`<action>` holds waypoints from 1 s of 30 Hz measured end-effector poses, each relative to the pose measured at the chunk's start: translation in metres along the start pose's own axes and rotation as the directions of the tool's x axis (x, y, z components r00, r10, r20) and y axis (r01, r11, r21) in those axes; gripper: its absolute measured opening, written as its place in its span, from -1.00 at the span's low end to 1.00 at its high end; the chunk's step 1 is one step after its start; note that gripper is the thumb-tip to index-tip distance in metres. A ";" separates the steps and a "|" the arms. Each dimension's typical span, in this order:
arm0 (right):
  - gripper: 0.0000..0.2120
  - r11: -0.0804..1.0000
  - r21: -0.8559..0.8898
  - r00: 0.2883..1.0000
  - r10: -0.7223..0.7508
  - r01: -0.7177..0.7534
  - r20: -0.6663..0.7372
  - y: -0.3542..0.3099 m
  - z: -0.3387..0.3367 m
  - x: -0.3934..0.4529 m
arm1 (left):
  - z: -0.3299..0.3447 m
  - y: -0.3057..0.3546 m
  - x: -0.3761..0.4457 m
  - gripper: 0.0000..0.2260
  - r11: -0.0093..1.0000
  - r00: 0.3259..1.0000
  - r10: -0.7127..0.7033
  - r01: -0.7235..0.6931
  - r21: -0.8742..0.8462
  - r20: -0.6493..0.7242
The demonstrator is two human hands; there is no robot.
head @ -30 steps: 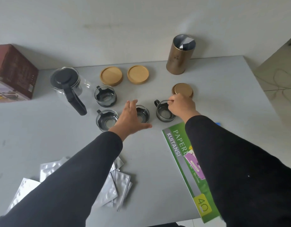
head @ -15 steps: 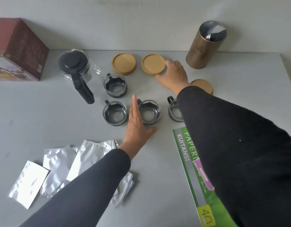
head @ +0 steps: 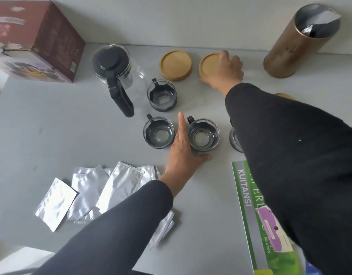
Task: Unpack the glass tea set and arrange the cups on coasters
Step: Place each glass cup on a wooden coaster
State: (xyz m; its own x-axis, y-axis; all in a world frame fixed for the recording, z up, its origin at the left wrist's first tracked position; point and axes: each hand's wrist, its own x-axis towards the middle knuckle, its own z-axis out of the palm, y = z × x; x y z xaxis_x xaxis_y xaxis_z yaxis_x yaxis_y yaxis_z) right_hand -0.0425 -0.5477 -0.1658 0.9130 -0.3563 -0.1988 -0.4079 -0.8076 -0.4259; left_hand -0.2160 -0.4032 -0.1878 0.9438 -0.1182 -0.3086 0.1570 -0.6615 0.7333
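gripping the far round wooden coaster by its right rim, the right hand curls over it on the smooth grey table. beside it lies a second wooden coaster. left hand, fingers straight and relaxed, rests edge-on between two squat glass cups. a third cup stands near the black-lidded glass teapot. crinkled foil sachets lie nearer.

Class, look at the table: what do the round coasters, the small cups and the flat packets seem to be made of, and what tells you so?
Coasters: probably wood or bamboo, matt tan with a raised rim.
Cups: clear glass, the table showing through the base, set in dark holders, likely plastic.
Packets: silvery foil or foil-look film, shiny and crinkled.
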 end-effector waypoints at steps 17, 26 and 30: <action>-0.18 0.998 -0.047 0.997 0.036 -0.040 -0.072 0.023 -0.006 -0.097 | 0.000 0.001 -0.005 0.22 0.999 0.999 0.028 -0.027 0.026 -0.028; -0.15 0.968 -0.249 1.000 0.003 0.001 0.014 0.027 -0.005 -0.097 | 0.003 -0.004 -0.004 0.21 0.999 0.999 0.037 -0.036 0.017 -0.032; -0.16 0.971 -0.240 0.999 0.010 0.001 0.044 0.028 -0.012 -0.100 | 0.002 -0.004 -0.004 0.21 0.999 0.999 0.034 -0.033 0.016 -0.025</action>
State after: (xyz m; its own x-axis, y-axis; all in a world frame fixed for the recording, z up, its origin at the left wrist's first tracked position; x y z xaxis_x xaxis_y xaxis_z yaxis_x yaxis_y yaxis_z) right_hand -0.1454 -0.5400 -0.1471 0.9078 -0.3429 -0.2416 -0.3926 -0.8973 -0.2018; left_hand -0.2212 -0.4017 -0.1908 0.9555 -0.1221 -0.2685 0.1207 -0.6688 0.7336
